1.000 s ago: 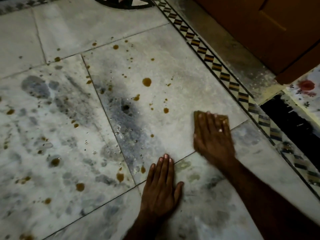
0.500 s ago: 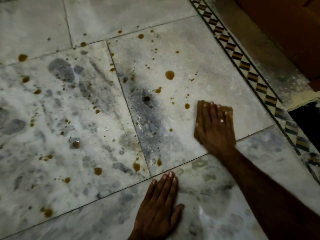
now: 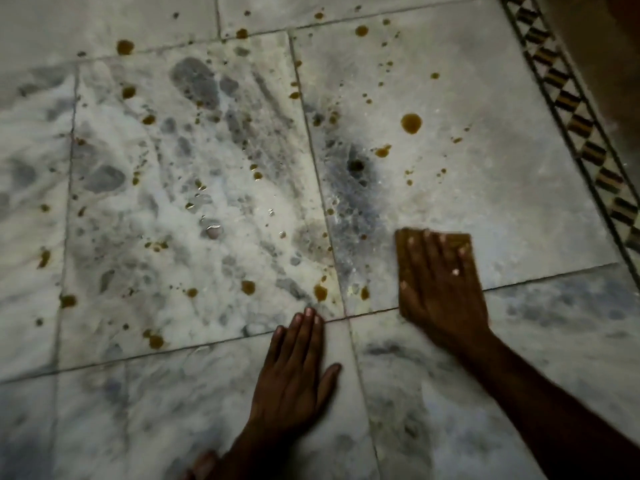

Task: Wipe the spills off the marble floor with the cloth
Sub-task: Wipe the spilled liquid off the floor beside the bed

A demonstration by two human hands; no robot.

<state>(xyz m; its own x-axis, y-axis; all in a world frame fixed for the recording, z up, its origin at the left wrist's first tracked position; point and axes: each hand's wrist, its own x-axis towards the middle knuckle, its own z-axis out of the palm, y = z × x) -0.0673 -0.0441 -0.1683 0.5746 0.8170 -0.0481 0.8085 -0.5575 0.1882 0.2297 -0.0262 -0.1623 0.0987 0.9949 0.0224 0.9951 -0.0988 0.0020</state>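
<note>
Marble floor (image 3: 502, 188), grey-veined. Nearest the camera, the left hand (image 3: 294, 375) lies flat on it just down-left of the cloth (image 3: 462, 239), fingers straight, holding nothing. The right hand (image 3: 440, 289) presses flat on top of that brown cloth, fingers spread, not gripping. Brown spills (image 3: 411, 123) dot the tiles beyond and left of the cloth. A patterned border (image 3: 568, 98) runs farther off to its right.

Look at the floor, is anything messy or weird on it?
Yes. Brown spills are spattered across the pale marble floor, with the biggest blob ahead of the cloth. The right hand presses the cloth flat; the left hand rests flat on the floor.
</note>
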